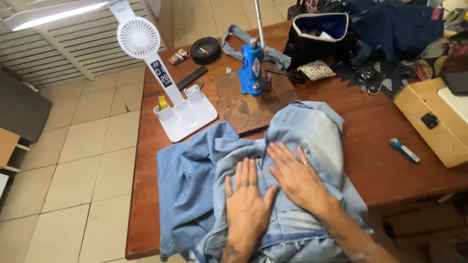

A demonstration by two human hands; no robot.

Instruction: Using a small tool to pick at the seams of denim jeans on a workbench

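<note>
Both hands are lying flat, palms down, on a light blue denim garment (302, 131) that is sprawling over the near part of the brown wooden table (370, 160); the left hand (246, 199) is pressing the cloth with fingers straight, only slightly apart and pointing away from the person, while the right hand (292, 175) is resting just beside it, partly overlapping at the thumb side, fingers fanning a little and angling up-left. Neither hand is pinching or gripping anything, just flattening. The denim's long axis is running from the near table edge, under the wrists, up toward the blue hand press (251, 68) on its worn wooden board (239, 109), so most of the cloth is lying ahead of and to the right of the fingertips, with a darker flap hanging off to the left. The right hand is reaching slightly farther up the garment. A white desk fan-lamp (183, 114) is standing to the left of the board, a lighter (404, 150) well to the right
</note>
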